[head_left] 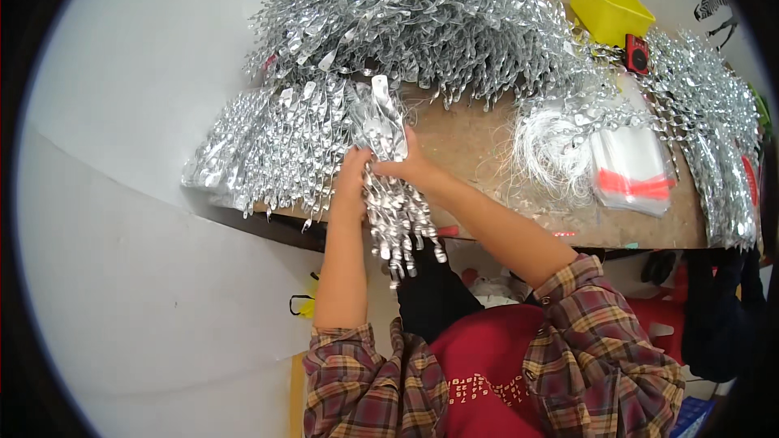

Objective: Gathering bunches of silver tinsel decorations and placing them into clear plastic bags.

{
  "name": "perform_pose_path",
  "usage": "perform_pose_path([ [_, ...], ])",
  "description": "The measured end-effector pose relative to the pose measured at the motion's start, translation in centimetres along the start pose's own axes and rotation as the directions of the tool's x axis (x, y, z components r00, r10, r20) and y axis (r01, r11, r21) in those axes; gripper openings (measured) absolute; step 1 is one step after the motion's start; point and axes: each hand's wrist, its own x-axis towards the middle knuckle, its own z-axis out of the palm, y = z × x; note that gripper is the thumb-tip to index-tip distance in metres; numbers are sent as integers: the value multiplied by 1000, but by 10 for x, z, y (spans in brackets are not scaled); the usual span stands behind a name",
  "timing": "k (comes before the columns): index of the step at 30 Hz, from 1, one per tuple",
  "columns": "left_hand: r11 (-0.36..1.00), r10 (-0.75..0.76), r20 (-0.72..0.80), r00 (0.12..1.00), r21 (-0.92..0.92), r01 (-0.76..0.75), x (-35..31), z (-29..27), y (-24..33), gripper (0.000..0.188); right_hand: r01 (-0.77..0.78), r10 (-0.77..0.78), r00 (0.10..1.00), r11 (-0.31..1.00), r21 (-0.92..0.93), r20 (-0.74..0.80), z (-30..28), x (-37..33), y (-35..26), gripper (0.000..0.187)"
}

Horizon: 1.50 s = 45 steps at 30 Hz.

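Observation:
A bundle of twisted silver strips is between my hands at the front edge of the table. My left hand is closed around its left side. From the right, my right hand grips the same bundle, thumb pointing up along it. The bundle's upper end has flat, shiny tabs and what looks like clear plastic over it; its curled lower ends hang past the table edge over my lap. Fingers behind the bundle are hidden. Just left of my hands, more twisted silver strips lie in rows and overhang the edge.
A large heap of silver strips covers the back of the brown table. To the right lie a tangle of white string and clear plastic bags. Beyond are a yellow bin, a small red-and-black device and more strips.

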Motion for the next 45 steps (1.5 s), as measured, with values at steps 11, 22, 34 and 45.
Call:
perform_pose_path([
  [11, 982, -87, 83, 993, -160, 99, -43, 116, -17, 67, -187, 183, 982, 975, 123, 44, -77, -74, -29, 103],
  [22, 746, 131, 5, 991, 658, -102, -40, 123, -29, 67, 63, -138, 987, 805, -590, -84, -129, -56, -16, 115],
  [34, 501, 250, 32, 968, 851, -158, -72, 68, -9, 21, 111, -355, 931, 53, -992, 85, -42, -26, -30, 95],
  [45, -139, 592, 216, 777, 976, -165, -35, -21, -38, 31, -119, -135, 983, 45, -992, -124, -54, -16, -32, 84],
])
